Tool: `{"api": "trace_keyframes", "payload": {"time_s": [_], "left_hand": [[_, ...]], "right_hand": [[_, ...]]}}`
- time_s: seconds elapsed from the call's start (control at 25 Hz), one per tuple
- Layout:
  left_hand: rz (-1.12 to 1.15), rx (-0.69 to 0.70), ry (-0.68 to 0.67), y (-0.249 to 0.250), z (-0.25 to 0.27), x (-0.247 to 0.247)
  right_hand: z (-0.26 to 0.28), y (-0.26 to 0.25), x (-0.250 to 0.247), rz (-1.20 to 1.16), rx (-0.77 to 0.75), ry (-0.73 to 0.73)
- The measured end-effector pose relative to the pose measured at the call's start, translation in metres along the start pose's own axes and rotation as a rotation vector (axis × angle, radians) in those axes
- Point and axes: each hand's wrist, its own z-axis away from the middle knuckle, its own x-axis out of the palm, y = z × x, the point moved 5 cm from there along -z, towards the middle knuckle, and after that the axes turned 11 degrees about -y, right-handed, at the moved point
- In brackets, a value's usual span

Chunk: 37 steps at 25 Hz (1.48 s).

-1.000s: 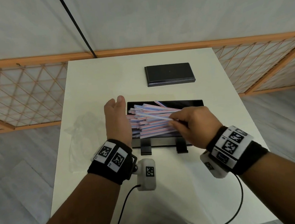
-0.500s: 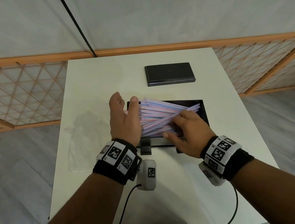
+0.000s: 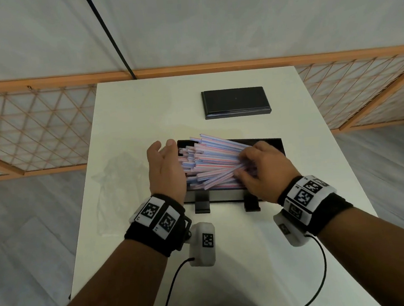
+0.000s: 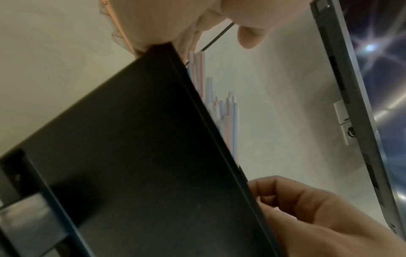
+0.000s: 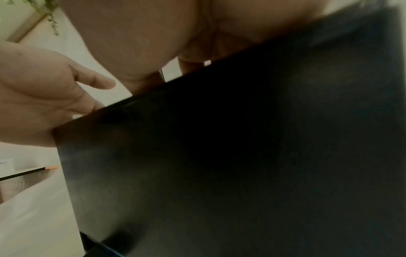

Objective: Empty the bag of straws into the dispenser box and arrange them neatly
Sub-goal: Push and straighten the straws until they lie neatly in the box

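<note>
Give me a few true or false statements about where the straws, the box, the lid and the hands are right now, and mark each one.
1. The straws lie in the open black dispenser box. True.
2. The black lid covers the box. False: it lies apart, farther back on the table.
3. The left hand stands flat against the straws' left ends. True.
4. The empty clear bag lies right of the box. False: it lies to its left.
5. The right hand rests idle on the table. False: its fingers grip the straws.
</note>
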Motion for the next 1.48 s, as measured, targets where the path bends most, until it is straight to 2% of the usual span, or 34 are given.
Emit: {"api": "trace_keyframes", "payload": {"time_s": [0.08, 0.2, 0.28, 0.44, 0.56, 0.64, 0.76, 0.92, 1.12, 1.32, 1.48], "left_hand": [[-0.037, -0.020, -0.025, -0.001, 0.003, 0.002], [-0.096, 0.041, -0.090, 0.004, 0.005, 0.003], [-0.088, 0.044, -0.095, 0.005, 0.002, -0.001], [-0.025, -0.099, -0.062, -0.005, 0.000, -0.002], [0.092, -0.171, -0.097, -0.014, 0.005, 0.004], [0.095, -0.166, -0.132, -0.015, 0.006, 0.007], [-0.007, -0.084, -0.150, -0.014, 0.003, 0.004], [-0.033, -0.078, -0.149, -0.016, -0.001, 0.004], [-0.065, -0.082, -0.153, -0.018, 0.003, 0.007], [-0.170, -0.023, -0.142, -0.023, 0.005, 0.007], [-0.170, -0.061, -0.096, -0.023, 0.009, 0.006]], "right_hand": [[-0.009, -0.002, 0.002, -0.038, 0.045, -0.023], [-0.016, -0.009, -0.009, -0.059, 0.078, 0.050], [-0.014, -0.009, -0.010, -0.014, 0.068, 0.017], [0.002, -0.014, 0.011, 0.099, -0.072, -0.137], [0.006, -0.018, 0.024, 0.160, -0.133, -0.212], [0.007, -0.021, 0.024, 0.244, -0.095, -0.250], [0.007, -0.020, 0.019, 0.379, 0.075, -0.271], [0.004, -0.025, 0.024, 0.261, -0.017, -0.342], [0.010, -0.014, 0.019, 0.351, 0.166, -0.416], [0.005, -0.017, 0.026, 0.346, 0.149, -0.462], [0.008, -0.016, 0.026, 0.375, 0.187, -0.463]]}}
